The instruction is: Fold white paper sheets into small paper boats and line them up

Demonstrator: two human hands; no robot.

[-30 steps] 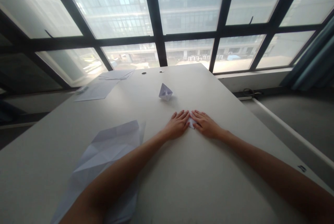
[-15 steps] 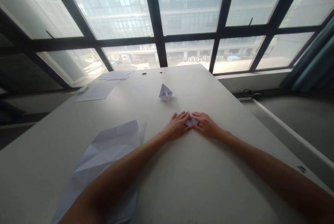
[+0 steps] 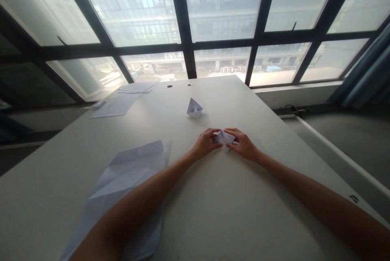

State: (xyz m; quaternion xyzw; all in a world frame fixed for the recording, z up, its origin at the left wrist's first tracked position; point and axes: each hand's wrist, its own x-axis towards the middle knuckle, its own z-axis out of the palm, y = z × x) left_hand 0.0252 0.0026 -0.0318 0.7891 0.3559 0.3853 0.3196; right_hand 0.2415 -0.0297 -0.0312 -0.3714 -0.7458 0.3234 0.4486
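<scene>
Between my two hands is a small piece of folded white paper (image 3: 224,137), its pointed lower corner facing me. My left hand (image 3: 207,142) is closed on its left side, thumb and fingers at the edge. On the right side, my right hand (image 3: 242,143) pinches it with the thumb below and the fingers above. Beyond them stands a folded paper boat (image 3: 194,108) with a peaked middle, apart from both hands. A large creased sheet of paper (image 3: 128,171) lies under and beside my left forearm, which hides part of it.
The white table (image 3: 243,204) reaches to the windows. Flat paper sheets (image 3: 117,104) lie at its far left. Two small round holes are near the far edge. A dark mark (image 3: 354,199) is near the right edge, and a blue curtain (image 3: 356,78) hangs at the right.
My hands lay flat over the folded paper before. Now the fingers have curled around its sides, and more of the paper shows, with a corner pointing toward me.
</scene>
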